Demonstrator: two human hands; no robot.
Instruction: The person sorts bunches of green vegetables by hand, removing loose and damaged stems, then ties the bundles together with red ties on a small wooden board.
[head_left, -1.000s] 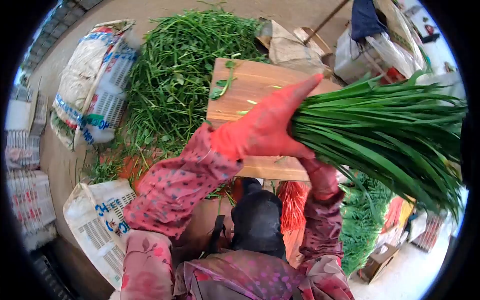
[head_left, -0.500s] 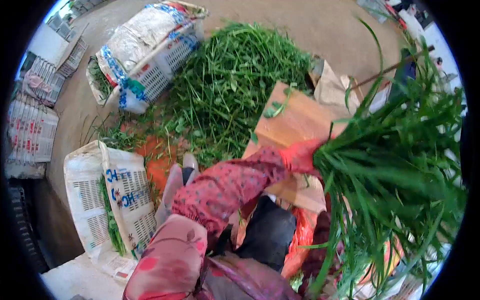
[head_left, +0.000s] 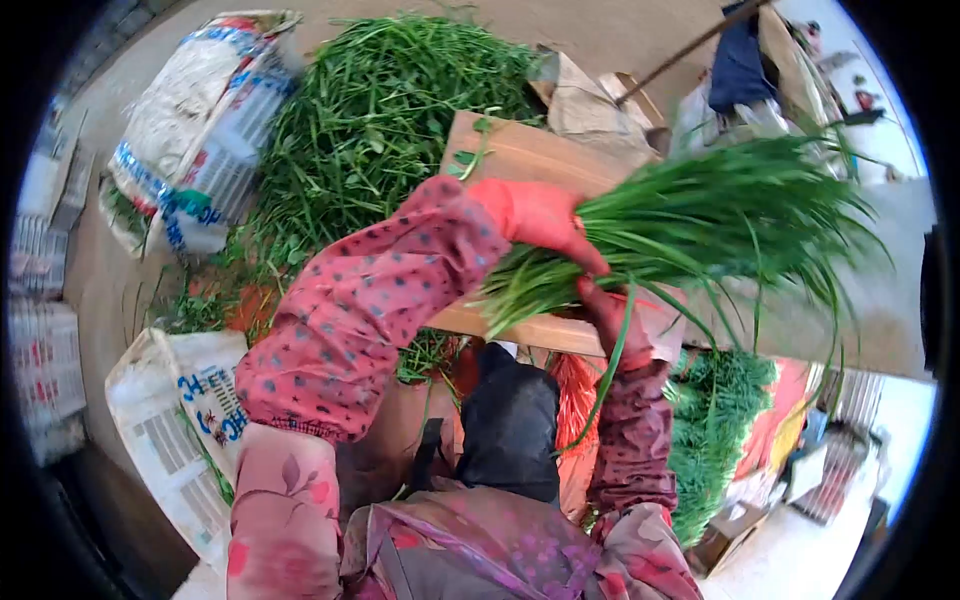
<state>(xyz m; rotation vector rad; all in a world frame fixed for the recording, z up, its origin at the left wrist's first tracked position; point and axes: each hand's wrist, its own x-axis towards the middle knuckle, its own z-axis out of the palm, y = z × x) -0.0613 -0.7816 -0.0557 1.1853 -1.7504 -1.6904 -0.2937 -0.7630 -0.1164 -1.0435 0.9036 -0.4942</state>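
Observation:
In a red glove, my left hand [head_left: 545,222] is closed over a bunch of long, thin-leaved greens [head_left: 720,215], near its stalk ends. The bunch lies sideways, with leaf tips fanned to the right and cut ends [head_left: 505,300] to the lower left. My right hand [head_left: 603,312], in a darker red glove, is against the near side of the bunch, just below my left; its fingers are partly hidden by leaves and it appears to grip the stalks too. Beneath them is a wooden board [head_left: 540,160].
A big heap of loose greens [head_left: 385,120] lies beyond the board. White plastic crates stand at left, one covered with a sack [head_left: 185,90], another tilted nearby [head_left: 165,420]. Bundled greens [head_left: 710,430] lie right of my knee, beside red plastic strands [head_left: 575,390].
My left hand has brought the bunch from the right to above the board, turning it flatter. My right hand has come up to it. The view has shifted rightward.

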